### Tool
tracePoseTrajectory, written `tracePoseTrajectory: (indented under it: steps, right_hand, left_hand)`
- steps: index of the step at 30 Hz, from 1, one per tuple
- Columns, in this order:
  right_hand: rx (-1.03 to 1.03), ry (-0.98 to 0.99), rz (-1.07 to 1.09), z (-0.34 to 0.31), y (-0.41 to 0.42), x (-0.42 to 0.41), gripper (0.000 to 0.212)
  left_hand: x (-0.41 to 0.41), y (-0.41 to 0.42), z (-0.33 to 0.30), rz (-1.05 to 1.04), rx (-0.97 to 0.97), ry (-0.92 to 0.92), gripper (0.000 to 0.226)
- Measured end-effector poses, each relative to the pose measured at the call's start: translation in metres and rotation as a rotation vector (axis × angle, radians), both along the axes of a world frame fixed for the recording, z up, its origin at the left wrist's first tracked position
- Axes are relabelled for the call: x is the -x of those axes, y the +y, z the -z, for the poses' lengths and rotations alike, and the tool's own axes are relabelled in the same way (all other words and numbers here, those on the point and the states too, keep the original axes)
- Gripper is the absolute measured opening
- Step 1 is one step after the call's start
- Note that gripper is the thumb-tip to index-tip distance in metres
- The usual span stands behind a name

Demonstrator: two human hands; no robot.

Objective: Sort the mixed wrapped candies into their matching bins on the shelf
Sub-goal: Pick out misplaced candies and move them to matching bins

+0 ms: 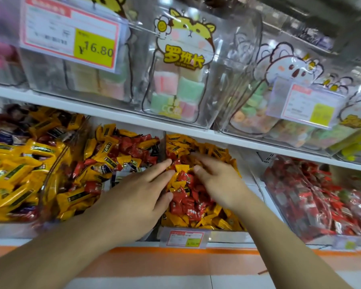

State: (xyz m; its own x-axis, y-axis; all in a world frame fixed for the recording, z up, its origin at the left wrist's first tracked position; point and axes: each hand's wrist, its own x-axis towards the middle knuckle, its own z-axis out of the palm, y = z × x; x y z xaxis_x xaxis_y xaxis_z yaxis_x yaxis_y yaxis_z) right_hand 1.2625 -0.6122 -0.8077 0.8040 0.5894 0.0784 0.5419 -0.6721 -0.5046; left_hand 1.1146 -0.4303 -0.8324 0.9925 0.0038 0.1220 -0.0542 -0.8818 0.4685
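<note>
Both hands reach into the middle clear bin (225,233) on the lower shelf, which holds mixed red candies (186,202) and yellow candies (215,223). My left hand (140,192) lies flat over the bin's left edge, fingers straight, fingertips touching the pile. My right hand (215,180) rests on the candies with fingers bent down into them; whether it grips any is hidden. To the left, a bin (50,184) holds red, yellow and dark wrapped candies (117,155). At the right a bin of red candies (313,197) stands.
Far left sits a bin of larger yellow packets (13,176). The upper shelf (117,114) carries clear tubs of pastel sweets (175,88) and price tags (71,34). A small price label (186,237) hangs at the middle bin's front. Orange floor lies below.
</note>
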Motion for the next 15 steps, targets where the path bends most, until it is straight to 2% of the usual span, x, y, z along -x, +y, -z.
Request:
tracePoseTrajectory:
  steps: [3,5,10,15]
  right_hand:
    - [-0.026,-0.185,0.171,-0.001,0.006,-0.027,0.030]
    - [0.034,-0.223,0.225,0.004,0.014,-0.044,0.028]
    - [0.216,-0.142,0.234,0.016,0.028,-0.063,0.027]
    - [0.172,-0.082,0.307,0.020,0.033,-0.068,0.023]
  left_hand:
    - [-0.001,0.001,0.000,0.007,0.012,-0.003,0.063]
    - [-0.001,0.002,0.001,0.009,0.016,-0.012,0.063]
    - [-0.001,0.003,0.003,0.010,0.019,-0.018,0.062]
    - [0.000,0.003,0.001,0.010,0.028,-0.021,0.061]
